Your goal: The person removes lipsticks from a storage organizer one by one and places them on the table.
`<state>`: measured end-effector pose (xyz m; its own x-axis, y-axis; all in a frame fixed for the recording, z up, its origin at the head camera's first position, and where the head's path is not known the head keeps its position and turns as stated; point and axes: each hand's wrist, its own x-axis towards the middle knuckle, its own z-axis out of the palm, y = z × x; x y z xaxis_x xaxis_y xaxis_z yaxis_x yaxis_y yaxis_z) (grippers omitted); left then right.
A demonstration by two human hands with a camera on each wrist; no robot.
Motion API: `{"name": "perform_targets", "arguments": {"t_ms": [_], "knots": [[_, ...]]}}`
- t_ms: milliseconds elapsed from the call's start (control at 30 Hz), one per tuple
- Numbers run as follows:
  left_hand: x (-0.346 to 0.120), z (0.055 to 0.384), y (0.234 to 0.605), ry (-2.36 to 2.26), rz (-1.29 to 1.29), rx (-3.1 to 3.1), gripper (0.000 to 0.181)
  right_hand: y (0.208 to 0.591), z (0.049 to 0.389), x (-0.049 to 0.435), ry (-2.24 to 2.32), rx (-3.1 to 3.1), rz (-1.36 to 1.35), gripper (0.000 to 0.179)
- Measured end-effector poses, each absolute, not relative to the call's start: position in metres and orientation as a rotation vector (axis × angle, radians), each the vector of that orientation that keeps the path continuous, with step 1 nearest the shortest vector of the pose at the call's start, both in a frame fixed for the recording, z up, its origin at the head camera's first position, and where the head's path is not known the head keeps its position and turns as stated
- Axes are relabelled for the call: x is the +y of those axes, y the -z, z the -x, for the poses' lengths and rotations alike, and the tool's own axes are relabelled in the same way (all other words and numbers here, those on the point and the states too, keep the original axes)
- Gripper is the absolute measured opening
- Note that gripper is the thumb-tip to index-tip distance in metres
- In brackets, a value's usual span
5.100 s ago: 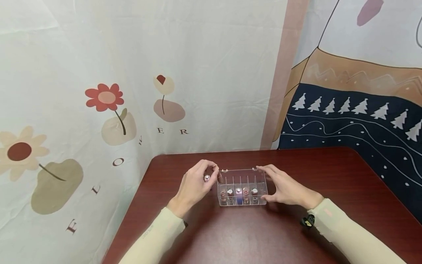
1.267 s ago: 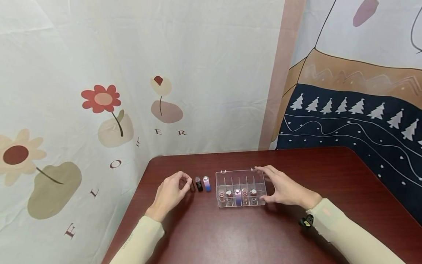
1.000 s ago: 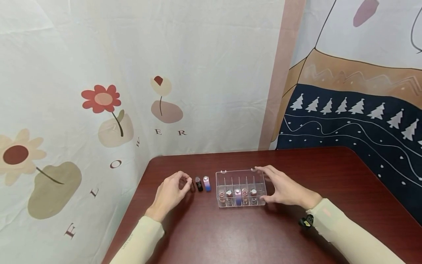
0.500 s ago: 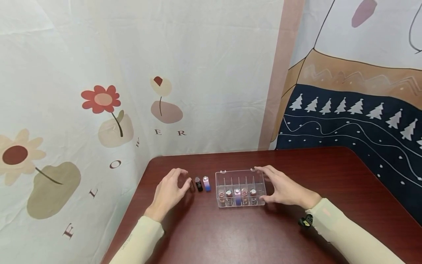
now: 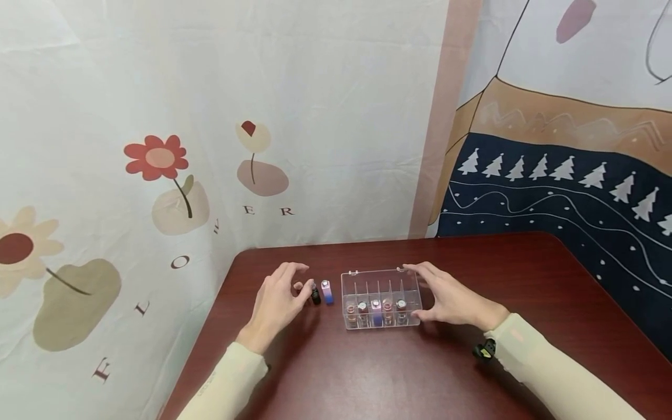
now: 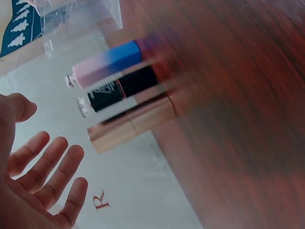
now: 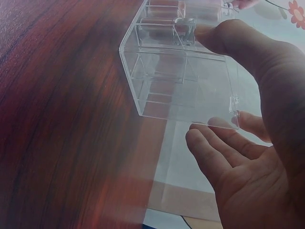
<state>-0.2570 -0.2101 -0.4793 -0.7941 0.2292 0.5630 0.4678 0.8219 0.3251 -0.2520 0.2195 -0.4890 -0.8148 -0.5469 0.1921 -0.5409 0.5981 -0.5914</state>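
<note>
Three lipsticks stand upright in a row on the table left of the box: a pink-to-blue one [image 5: 327,291], a black one [image 5: 316,294] and a rose-gold one [image 6: 131,123]. The rose-gold tube is hidden behind the left hand in the head view. My left hand [image 5: 278,298] hovers beside the row, fingers spread apart from the thumb, holding nothing. On the right, my right hand [image 5: 455,297] grips the end of a clear divided box [image 5: 367,282], thumb at its front and fingers at the rear corner. Several lipsticks [image 5: 377,313] stand in the box's front compartments.
The dark red wooden table [image 5: 357,373] extends around the box on all sides. A printed cloth [image 5: 336,116] with flowers hangs right behind the table's far edge, and a dark cloth with white trees [image 5: 556,192] continues on the right.
My left hand has gone from the box to the left, pinched the rose-gold lipstick beside the others, released it and spread its fingers. The right hand keeps its grip on the box.
</note>
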Motion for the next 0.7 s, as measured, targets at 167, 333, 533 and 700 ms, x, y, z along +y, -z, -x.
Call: {"name": "perform_targets", "arguments": {"t_ms": [167,333,533,700], "knots": [[-0.199,0.256,0.478,0.618,0.584,-2.434,0.032,0.489,0.253,0.219,1.04,2.792,0.963,0.104],[-0.186,0.255,0.476,0.611,0.633,-2.423,0.033,0.489,0.252,0.219,1.034,2.8,0.959,0.104],[-0.169,0.252,0.474,0.606,0.696,-2.414,0.033,0.489,0.251,0.22,1.016,2.805,0.932,0.106],[-0.154,0.252,0.472,0.597,0.748,-2.444,0.036,0.489,0.251,0.22,1.01,2.815,0.938,0.106]]}}
